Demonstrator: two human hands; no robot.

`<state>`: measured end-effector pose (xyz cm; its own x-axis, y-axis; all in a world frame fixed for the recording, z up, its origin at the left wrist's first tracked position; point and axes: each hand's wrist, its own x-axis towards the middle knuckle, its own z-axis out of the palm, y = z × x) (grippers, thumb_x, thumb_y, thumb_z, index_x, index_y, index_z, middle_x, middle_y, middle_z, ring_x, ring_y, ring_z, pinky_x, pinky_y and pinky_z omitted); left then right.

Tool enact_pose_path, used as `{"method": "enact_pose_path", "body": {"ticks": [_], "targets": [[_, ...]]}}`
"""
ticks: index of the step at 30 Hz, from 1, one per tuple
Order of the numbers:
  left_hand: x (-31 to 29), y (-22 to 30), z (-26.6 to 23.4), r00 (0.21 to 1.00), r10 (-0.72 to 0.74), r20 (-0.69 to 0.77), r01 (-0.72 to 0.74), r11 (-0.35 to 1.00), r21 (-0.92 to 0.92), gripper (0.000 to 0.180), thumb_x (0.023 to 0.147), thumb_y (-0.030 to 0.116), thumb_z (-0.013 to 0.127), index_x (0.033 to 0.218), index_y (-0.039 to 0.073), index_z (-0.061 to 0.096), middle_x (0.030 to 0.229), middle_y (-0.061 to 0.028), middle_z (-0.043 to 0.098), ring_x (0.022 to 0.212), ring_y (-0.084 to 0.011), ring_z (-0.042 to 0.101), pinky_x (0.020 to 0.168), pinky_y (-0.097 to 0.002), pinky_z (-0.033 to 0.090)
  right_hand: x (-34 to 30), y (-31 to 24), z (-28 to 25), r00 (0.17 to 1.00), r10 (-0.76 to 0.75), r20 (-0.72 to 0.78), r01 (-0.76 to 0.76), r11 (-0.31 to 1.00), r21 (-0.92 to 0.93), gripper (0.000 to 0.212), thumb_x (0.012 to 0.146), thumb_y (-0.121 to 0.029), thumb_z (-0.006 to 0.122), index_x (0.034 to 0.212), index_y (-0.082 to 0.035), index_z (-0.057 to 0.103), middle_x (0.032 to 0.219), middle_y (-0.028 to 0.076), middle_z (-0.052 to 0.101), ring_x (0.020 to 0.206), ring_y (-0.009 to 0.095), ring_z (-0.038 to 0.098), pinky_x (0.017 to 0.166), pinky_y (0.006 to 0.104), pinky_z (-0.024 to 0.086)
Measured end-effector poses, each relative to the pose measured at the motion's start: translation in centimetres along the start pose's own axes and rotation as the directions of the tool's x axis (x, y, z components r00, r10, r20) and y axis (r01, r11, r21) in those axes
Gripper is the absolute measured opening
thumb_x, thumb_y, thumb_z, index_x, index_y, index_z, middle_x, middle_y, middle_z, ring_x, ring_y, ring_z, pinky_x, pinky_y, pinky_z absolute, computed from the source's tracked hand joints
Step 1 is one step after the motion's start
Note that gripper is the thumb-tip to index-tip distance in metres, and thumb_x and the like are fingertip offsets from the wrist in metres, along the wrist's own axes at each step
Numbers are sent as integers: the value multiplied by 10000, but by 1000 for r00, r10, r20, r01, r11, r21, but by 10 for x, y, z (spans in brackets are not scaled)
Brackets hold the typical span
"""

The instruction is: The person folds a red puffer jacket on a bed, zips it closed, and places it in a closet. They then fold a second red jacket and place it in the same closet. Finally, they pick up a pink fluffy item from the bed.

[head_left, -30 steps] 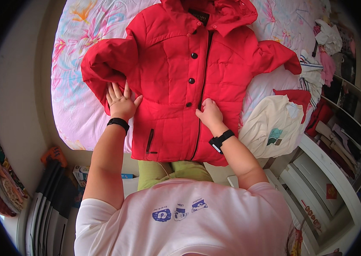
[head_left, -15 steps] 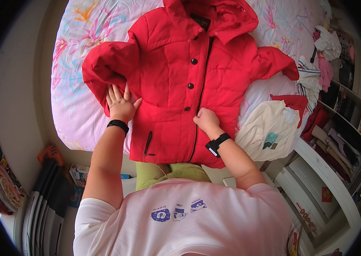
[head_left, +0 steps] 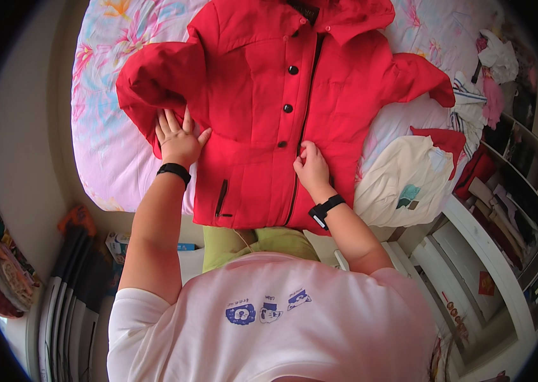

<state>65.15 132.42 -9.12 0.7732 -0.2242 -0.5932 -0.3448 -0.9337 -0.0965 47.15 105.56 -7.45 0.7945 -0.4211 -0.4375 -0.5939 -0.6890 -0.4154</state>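
A red hooded jacket (head_left: 250, 121) lies front up on a bed, with dark round buttons and a dark zipper (head_left: 307, 102) down its front. My left hand (head_left: 180, 140) lies with fingers spread where the left-side sleeve (head_left: 160, 73) meets the jacket's body. That sleeve is bent and bunched. Beside the zipper, level with the lowest visible button (head_left: 282, 144), my right hand (head_left: 312, 167) rests with curled fingers. Whether cloth is pinched in them is hidden. The other sleeve (head_left: 418, 79) points out to the right. The top of the hood is cut off by the picture's edge.
Floral bedding (head_left: 110, 140) lies under the jacket. A cream garment (head_left: 402, 181) with a red part sits at right, near striped and white clothes (head_left: 498, 57). Shelves with folded clothes (head_left: 504, 219) stand at far right. Dark flat panels (head_left: 68, 280) lean at lower left.
The view has shifted, so the jacket and bed appear higher. My right hand's fingers have loosened from a tighter fist beside the zipper. My left hand keeps its place on the jacket.
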Motion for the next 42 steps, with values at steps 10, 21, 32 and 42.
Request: {"method": "enact_pose_path", "body": {"ticks": [10, 21, 32, 42], "targets": [[1, 1, 6, 1000, -7, -17, 7, 999, 38, 819, 877, 682, 362, 1493, 154, 247, 1516, -297, 121, 1416, -439, 58, 1135, -522, 70, 3, -1, -5, 997, -79, -6, 79, 996, 51, 384, 748, -72, 636, 1119, -85, 539, 887, 117, 560, 777, 308, 589, 663, 410, 505], [-1, 2, 4, 997, 1, -71, 5, 997, 75, 806, 876, 672, 385, 1486, 158, 268, 1515, -294, 128, 1413, -439, 73, 1133, -522, 87, 10, 10, -24, 915, -363, 178, 381, 921, -78, 111, 828, -115, 592, 921, -87, 540, 843, 124, 573, 803, 357, 596, 654, 452, 498], [-1, 1, 8, 995, 3, -101, 2, 999, 54, 807, 870, 661, 410, 1482, 153, 277, 1501, -306, 162, 1406, -443, 106, 1128, -534, 106, 183, -33, -94, 718, -690, -88, 639, 705, -308, 92, 862, -153, 580, 891, -66, 569, 845, 146, 603, 777, 355, 595, 647, 447, 487], [0, 2, 12, 994, -1, -114, 5, 1000, 29, 807, 864, 660, 419, 1479, 154, 286, 1490, -314, 170, 1401, -452, 105, 1123, -552, 105, 261, -79, -130, 830, -523, -194, 383, 787, -483, 179, 840, -222, 613, 978, -119, 565, 952, 68, 642, 895, 293, 623, 714, 452, 498]]}}
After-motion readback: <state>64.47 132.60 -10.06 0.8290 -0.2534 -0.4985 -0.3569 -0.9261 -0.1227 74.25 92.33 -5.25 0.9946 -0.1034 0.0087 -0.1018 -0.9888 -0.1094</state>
